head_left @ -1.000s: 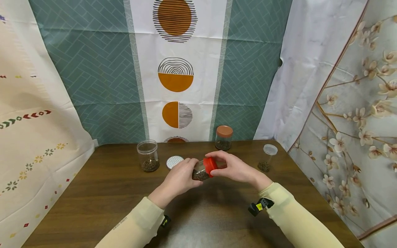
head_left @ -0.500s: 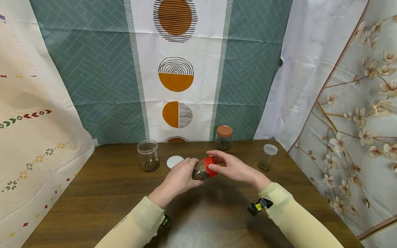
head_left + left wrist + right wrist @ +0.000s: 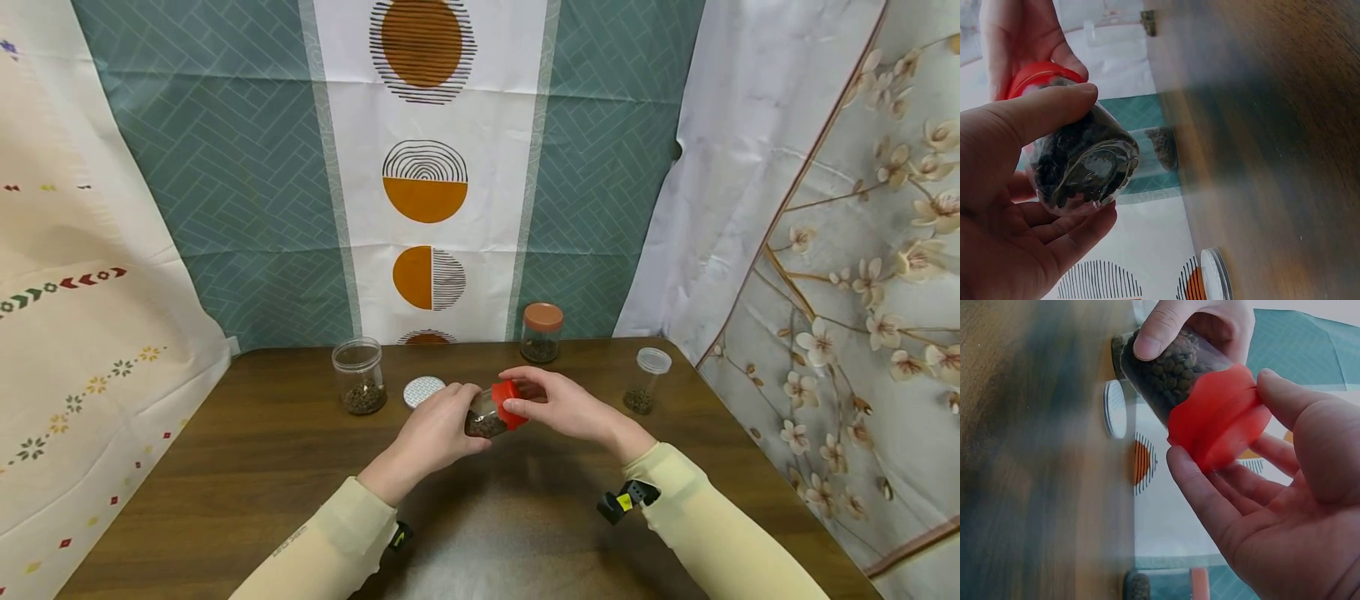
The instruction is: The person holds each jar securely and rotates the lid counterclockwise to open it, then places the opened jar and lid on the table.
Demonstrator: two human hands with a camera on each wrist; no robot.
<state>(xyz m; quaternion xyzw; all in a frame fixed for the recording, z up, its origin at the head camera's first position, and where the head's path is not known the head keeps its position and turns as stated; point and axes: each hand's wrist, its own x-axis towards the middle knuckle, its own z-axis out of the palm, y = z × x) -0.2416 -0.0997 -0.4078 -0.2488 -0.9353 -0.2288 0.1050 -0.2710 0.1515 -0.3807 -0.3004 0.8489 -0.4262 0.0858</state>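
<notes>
A clear jar (image 3: pixel 483 418) holding small dark brown pellets (image 3: pixel 1172 372) is held in the air over the table, tilted with its red scalloped lid (image 3: pixel 1219 419) toward the right. My left hand (image 3: pixel 438 425) grips the jar's body. In the left wrist view, its thumb lies along the upper side and the other fingers curl beneath, with the jar's base (image 3: pixel 1100 169) facing the camera. My right hand (image 3: pixel 566 404) pinches the lid's edge, thumb on one side and fingers on the other, as the right wrist view shows.
On the brown table (image 3: pixel 247 467), a clear wide jar (image 3: pixel 358 383) with pellets stands back left. A flat round white disc (image 3: pixel 423 389) lies beside it. Behind my right hand is an orange-lidded jar (image 3: pixel 542 333). A small pale-topped jar (image 3: pixel 647 383) stands right. Patterned cloth (image 3: pixel 247 208) hangs behind.
My right thumb and fingers have shifted on the red lid, with the thumb now higher across its face. The jar and my left hand have stayed nearly in place.
</notes>
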